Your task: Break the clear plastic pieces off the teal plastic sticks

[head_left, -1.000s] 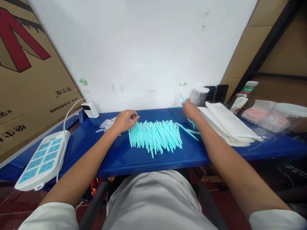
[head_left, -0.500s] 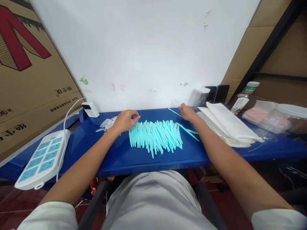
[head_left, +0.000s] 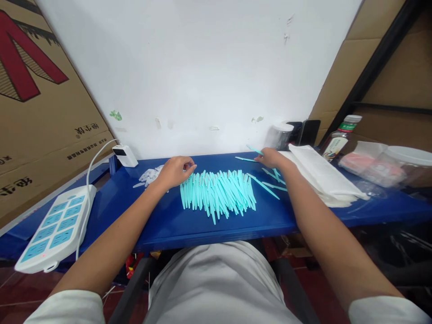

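Many turquoise eyebrow razors lie side by side in a dense row on the blue table. My left hand is closed at the row's far left end, thumb and fingertips pinched together; anything between them is too small to make out. Beside it lies a heap of small whitish translucent pieces, partly covered by that hand. My right hand is closed on a turquoise eyebrow razor, whose end sticks out to the left. Several loose razors lie scattered below and left of the right hand.
A stack of white bags lies on the right, with a bottle and clear tubs beyond. A lidded jar and dark phones stand against the wall. On the left are a power strip and a white plugged-in device.
My right hand has shifted right and slightly down, the razor moving with it, and more loose razors show beneath it. My left hand stays nearly in place. The view has shifted slightly.
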Action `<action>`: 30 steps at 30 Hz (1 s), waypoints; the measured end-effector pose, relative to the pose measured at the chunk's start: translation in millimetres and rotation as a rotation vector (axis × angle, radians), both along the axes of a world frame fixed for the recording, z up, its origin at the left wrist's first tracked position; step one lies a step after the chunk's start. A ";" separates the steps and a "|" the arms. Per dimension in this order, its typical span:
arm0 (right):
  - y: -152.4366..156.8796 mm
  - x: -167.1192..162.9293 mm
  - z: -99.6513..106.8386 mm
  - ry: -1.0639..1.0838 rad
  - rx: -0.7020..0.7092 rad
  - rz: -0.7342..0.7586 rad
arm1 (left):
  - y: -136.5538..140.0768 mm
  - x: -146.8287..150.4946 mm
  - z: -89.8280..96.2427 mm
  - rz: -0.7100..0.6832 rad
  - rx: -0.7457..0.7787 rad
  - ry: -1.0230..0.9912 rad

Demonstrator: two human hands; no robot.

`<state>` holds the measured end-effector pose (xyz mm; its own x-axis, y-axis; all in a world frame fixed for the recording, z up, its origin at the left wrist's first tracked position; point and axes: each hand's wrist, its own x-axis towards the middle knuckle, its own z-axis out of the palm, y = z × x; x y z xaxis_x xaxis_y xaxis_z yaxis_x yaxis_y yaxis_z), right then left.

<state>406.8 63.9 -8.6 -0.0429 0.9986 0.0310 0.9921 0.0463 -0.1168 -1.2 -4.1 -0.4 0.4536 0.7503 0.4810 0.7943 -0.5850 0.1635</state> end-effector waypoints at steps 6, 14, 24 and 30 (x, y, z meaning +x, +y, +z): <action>-13.7 21.9 11.0 -0.009 -0.105 -0.096 | -0.8 1.2 0.1 -0.012 -0.014 0.007; -24.8 21.6 18.9 -0.048 -0.123 -0.207 | -1.2 0.6 0.8 -0.009 -0.036 0.013; -32.9 18.6 21.2 -0.101 -0.281 -0.202 | -2.3 1.6 1.4 -0.020 -0.073 0.025; -33.3 8.1 19.2 -0.124 -0.338 -0.089 | -2.1 0.9 1.9 -0.026 -0.076 0.022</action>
<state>414.9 30.7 10.6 0.0623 0.9514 -0.3015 0.9980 -0.0619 0.0107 -0.4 -6.2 1.5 0.4837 0.7718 0.4128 0.7827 -0.5925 0.1905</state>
